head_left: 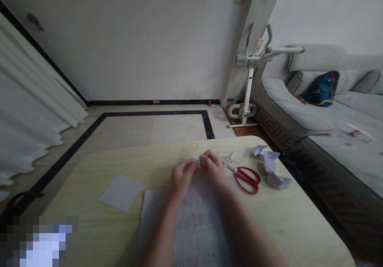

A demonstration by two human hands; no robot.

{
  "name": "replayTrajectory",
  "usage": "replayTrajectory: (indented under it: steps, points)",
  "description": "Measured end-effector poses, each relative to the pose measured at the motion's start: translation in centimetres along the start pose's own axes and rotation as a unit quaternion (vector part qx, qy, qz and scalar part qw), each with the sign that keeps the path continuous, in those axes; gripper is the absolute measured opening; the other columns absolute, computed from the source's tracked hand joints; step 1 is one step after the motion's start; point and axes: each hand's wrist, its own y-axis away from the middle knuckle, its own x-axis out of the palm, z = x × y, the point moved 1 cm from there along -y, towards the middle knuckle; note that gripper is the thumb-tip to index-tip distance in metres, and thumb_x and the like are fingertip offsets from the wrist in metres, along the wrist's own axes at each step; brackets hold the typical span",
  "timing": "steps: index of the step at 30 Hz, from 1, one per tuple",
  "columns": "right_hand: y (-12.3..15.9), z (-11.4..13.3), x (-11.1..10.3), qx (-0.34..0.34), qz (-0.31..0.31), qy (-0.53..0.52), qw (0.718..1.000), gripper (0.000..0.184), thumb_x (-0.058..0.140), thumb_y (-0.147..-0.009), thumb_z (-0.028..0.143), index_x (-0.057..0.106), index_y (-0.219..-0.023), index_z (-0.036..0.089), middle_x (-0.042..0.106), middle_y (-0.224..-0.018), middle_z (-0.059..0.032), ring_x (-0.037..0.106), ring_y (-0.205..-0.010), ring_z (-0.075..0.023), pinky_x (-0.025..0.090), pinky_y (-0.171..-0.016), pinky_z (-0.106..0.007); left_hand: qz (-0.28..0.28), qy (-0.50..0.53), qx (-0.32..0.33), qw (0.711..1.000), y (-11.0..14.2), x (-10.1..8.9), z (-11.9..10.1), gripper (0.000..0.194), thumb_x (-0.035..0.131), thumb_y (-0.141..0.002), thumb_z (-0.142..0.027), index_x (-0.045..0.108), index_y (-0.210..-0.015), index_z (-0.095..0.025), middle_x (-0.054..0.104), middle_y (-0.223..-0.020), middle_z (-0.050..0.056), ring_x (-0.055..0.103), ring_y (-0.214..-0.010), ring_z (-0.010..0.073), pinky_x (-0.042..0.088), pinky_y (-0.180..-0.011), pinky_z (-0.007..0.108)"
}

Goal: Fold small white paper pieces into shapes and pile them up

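Observation:
Between my fingertips is a small piece of white paper [196,159], mostly covered by the fingers. My left hand [182,175] pinches it from the left, and my right hand [213,168] pinches it from the right. Both wrists rest over a lined sheet with writing [200,227]. Just right of my right hand lie red-handled scissors [247,179], their blades partly hidden behind the hand. Thin paper scraps [230,156] are scattered beyond the scissors. A square of white paper [121,193] lies flat to the left.
Several folded paper pieces [271,165] sit near the right edge of the wooden table [299,223]. Past that edge stands a grey sofa [353,119] with a blue bag [323,88]. A white exercise stand [248,87] is by the wall. A curtain [32,95] hangs at left.

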Motion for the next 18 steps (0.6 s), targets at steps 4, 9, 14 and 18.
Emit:
replayTrajectory:
  steps: [4,9,14,18]
  points:
    - [0.11,0.17,0.20,-0.002,0.002,0.015,1.000,0.019,0.055,-0.076,0.024,0.051,-0.058,0.019,0.048,-0.054,0.0049,0.043,-0.053,-0.0112,0.035,-0.053,-0.023,-0.009,0.005,0.010,1.000,0.06,-0.15,-0.26,0.022,0.060,-0.080,-0.034,0.069,-0.076,-0.014,0.067,-0.070,0.002,0.059,-0.067,0.0145,0.044,-0.062,0.021]
    - [0.15,0.14,0.45,0.007,0.017,0.024,1.000,0.020,0.058,-0.078,0.029,0.052,-0.062,0.019,0.052,-0.058,0.0033,0.047,-0.057,-0.0118,0.037,-0.055,-0.023,0.004,-0.003,0.012,1.000,-0.04,-0.31,-0.34,0.026,0.058,-0.081,-0.036,0.069,-0.074,-0.014,0.066,-0.069,0.002,0.058,-0.065,0.0144,0.043,-0.061,0.021]
    - [0.10,-0.19,0.50,0.012,0.020,0.006,1.000,0.022,0.058,-0.079,0.036,0.050,-0.066,0.020,0.050,-0.059,0.0035,0.046,-0.056,-0.0121,0.037,-0.053,-0.023,-0.009,-0.006,0.007,1.000,0.04,-0.06,-0.49,0.026,0.058,-0.081,-0.036,0.069,-0.075,-0.013,0.067,-0.069,0.002,0.060,-0.066,0.0155,0.044,-0.062,0.022]
    - [0.01,-0.22,0.48,0.009,0.014,0.003,1.000,0.023,0.057,-0.079,0.039,0.051,-0.068,0.020,0.049,-0.059,0.0035,0.046,-0.056,-0.0124,0.038,-0.053,-0.023,-0.009,-0.002,0.016,1.000,0.16,0.09,-0.34,0.025,0.058,-0.081,-0.036,0.068,-0.075,-0.014,0.068,-0.072,0.003,0.061,-0.069,0.0168,0.045,-0.064,0.023]
